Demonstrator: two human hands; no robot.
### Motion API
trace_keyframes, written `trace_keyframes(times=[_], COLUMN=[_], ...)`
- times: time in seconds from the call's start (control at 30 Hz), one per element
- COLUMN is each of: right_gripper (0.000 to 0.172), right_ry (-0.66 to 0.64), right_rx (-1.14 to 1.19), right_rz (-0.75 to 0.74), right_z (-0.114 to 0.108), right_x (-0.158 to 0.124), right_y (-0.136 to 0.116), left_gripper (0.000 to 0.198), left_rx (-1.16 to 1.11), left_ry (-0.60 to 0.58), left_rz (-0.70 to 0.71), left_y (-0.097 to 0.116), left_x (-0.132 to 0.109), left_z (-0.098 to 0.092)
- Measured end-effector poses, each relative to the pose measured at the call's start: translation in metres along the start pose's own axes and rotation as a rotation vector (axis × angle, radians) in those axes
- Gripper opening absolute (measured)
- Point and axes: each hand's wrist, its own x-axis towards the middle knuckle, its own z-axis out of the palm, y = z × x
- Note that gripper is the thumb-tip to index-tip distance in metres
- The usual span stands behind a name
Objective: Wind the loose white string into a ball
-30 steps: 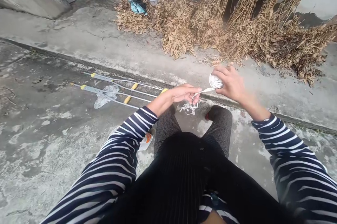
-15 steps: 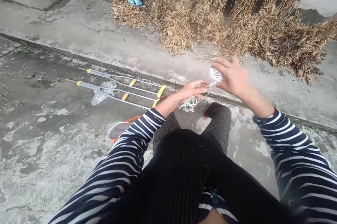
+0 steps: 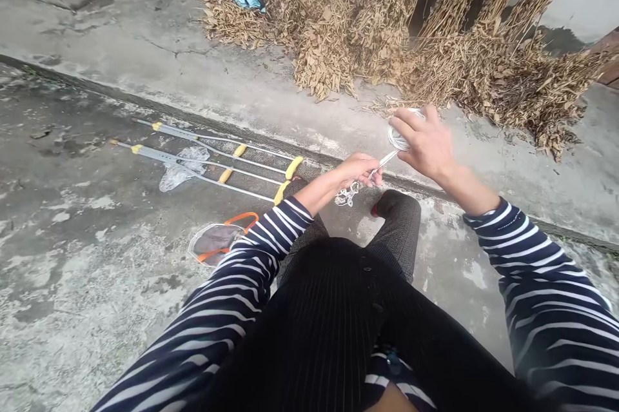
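Note:
My right hand is raised in front of me and grips a white ball of string, mostly hidden behind its fingers. A taut strand runs down and left from the ball to my left hand, which pinches it. Below the left hand a loose tangle of white string lies on the concrete between my knees. Both sleeves are navy with white stripes.
A pair of metal crutches with yellow grips lies on the ground to the left, with a clear plastic bag on them. An orange-handled bag is by my left knee. Bundles of dry brown stalks lean against the far wall.
My right hand has turned over the ball and risen slightly. The left hand has slid right along the strand. The tangle on the ground looks smaller. The camera has shifted, showing the orange-handled bag.

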Motion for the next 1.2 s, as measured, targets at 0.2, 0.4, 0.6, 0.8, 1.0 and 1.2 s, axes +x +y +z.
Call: trace_keyframes(times=[0.2, 0.4, 0.6, 0.8, 1.0, 1.2], right_gripper=[0.071, 0.066, 0.077, 0.074, 0.057, 0.065], right_ry=[-0.147, -0.311, -0.501, -0.547, -0.586, -0.501], right_rx=[0.069, 0.507, 1.115, 1.237, 1.386, 1.629], right_rz=[-0.003, 0.088, 0.067, -0.058, -0.040, 0.194], right_z=[0.015, 0.042, 0.031, 0.028, 0.032, 0.038], right_x=[-0.001, -0.005, -0.015, -0.016, -0.015, -0.027], right_y=[-0.008, 0.010, 0.013, -0.009, -0.015, -0.015], left_gripper=[0.026, 0.026, 0.019, 0.013, 0.017, 0.019], left_rx=[0.546, 0.679, 0.673, 0.788, 0.463, 0.354], left_ry=[0.076, -0.005, -0.252, -0.327, 0.115, -0.166], left_rz=[-0.152, -0.087, -0.194, -0.368, -0.309, -0.192], left_y=[0.016, 0.056, 0.083, 0.082, 0.075, 0.068], left_x=[0.021, 0.019, 0.008, 0.015, 0.019, -0.010], left_z=[-0.037, -0.055, -0.066, -0.070, -0.065, -0.080])
